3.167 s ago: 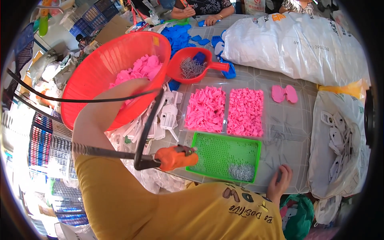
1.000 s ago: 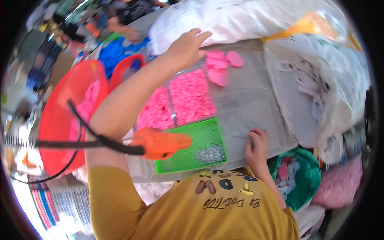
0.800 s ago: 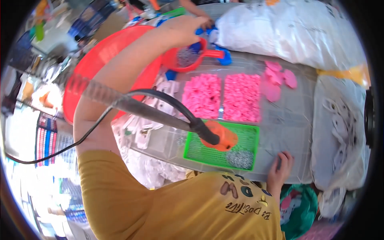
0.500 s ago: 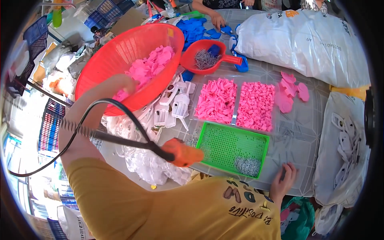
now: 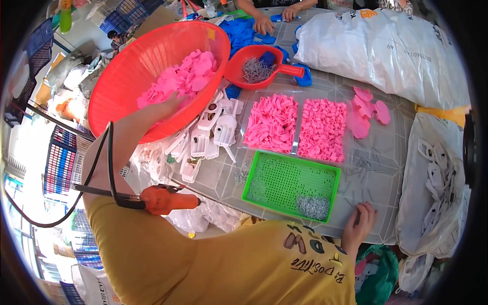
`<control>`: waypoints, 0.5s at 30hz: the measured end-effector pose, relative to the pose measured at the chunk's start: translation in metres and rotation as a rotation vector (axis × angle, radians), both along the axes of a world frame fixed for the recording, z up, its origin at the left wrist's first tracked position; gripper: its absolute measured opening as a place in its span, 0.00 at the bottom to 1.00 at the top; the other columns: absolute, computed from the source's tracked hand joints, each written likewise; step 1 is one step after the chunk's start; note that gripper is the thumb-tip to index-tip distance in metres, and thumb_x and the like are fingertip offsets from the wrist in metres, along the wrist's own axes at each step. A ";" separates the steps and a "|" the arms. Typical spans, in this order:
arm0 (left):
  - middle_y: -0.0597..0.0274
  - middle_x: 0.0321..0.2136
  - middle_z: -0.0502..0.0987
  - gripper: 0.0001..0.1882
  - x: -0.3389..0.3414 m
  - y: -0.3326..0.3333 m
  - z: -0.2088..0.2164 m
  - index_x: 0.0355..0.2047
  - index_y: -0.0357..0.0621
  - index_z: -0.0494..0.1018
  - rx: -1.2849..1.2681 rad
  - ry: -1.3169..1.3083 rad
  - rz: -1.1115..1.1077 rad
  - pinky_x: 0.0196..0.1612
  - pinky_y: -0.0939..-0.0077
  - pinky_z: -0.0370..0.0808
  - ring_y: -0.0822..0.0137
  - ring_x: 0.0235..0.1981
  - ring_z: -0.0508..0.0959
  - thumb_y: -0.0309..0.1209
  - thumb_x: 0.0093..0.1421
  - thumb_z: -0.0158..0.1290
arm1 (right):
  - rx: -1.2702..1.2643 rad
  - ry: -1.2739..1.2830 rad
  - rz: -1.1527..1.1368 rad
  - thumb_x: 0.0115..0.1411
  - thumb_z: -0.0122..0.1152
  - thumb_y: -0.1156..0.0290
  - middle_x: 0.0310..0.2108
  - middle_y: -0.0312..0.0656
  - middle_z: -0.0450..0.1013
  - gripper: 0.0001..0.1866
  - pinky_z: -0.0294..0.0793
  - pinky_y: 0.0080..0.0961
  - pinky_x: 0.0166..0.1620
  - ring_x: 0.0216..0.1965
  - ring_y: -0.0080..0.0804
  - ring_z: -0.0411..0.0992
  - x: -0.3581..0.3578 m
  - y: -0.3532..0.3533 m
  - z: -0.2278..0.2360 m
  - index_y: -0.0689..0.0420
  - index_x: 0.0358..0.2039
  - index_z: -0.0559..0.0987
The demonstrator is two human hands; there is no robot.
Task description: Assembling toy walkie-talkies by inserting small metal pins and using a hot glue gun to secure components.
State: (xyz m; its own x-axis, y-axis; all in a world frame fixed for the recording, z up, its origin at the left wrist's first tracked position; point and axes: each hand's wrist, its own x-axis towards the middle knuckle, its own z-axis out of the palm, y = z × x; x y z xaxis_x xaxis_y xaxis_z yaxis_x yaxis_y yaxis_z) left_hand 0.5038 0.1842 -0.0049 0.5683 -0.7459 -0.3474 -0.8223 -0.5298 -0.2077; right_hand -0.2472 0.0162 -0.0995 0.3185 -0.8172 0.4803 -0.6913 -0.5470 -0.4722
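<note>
My left hand (image 5: pixel 174 105) reaches over the near rim of a big red plastic basket (image 5: pixel 119 84), in among its flat pink plastic pieces (image 5: pixel 189 75). Its fingers blend into the pink, so I cannot see whether they hold one. My right hand (image 5: pixel 360 223) rests on the table's near edge, fingers loosely bent and a little apart, with nothing visible in them. Left of it lies a green perforated tray (image 5: pixel 269 175) with small metal bits (image 5: pixel 312 207) in one corner. An orange electric screwdriver (image 5: pixel 170 200) hangs on a cord and spring beside my left arm.
A clear two-part tray holds curved pink parts (image 5: pixel 272 122) and small pink parts (image 5: pixel 323 129). A red scoop (image 5: pixel 239 66) contains metal pins. White plastic housings (image 5: pixel 203 140) are heaped by the basket. Large white sacks (image 5: pixel 381 56) lie at the back right. Another person's hands (image 5: pixel 263 24) handle blue parts.
The orange screwdriver has swung left, away from the green tray. My left hand stays in the basket, slightly shifted. My right hand remains on the table edge.
</note>
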 end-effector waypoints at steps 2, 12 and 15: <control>0.44 0.67 0.59 0.48 -0.003 -0.005 0.004 0.73 0.61 0.46 0.009 0.002 -0.006 0.62 0.49 0.69 0.40 0.62 0.66 0.30 0.57 0.60 | -0.019 0.024 0.015 0.57 0.58 0.83 0.42 0.47 0.74 0.09 0.60 0.51 0.63 0.50 0.50 0.72 -0.003 -0.001 -0.001 0.60 0.38 0.76; 0.41 0.68 0.55 0.56 -0.018 -0.021 0.032 0.73 0.56 0.46 0.060 0.000 -0.030 0.63 0.50 0.68 0.40 0.64 0.64 0.40 0.49 0.68 | 0.021 0.015 0.015 0.57 0.58 0.83 0.41 0.46 0.74 0.08 0.60 0.51 0.64 0.51 0.50 0.72 0.000 0.000 0.002 0.58 0.37 0.76; 0.41 0.69 0.54 0.58 -0.015 -0.027 0.032 0.73 0.55 0.46 0.075 0.005 -0.041 0.63 0.50 0.68 0.40 0.65 0.63 0.43 0.47 0.70 | 0.016 0.020 0.014 0.57 0.58 0.83 0.41 0.46 0.74 0.08 0.60 0.52 0.64 0.51 0.51 0.72 0.001 0.000 0.003 0.58 0.37 0.75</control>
State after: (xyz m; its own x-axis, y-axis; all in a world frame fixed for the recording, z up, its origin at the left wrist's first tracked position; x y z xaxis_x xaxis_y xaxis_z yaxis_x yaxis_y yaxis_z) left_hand 0.4886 0.1568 0.0271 0.5356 -0.7406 -0.4058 -0.8443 -0.4787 -0.2409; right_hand -0.2461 0.0158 -0.0968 0.3397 -0.8200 0.4608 -0.6932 -0.5493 -0.4666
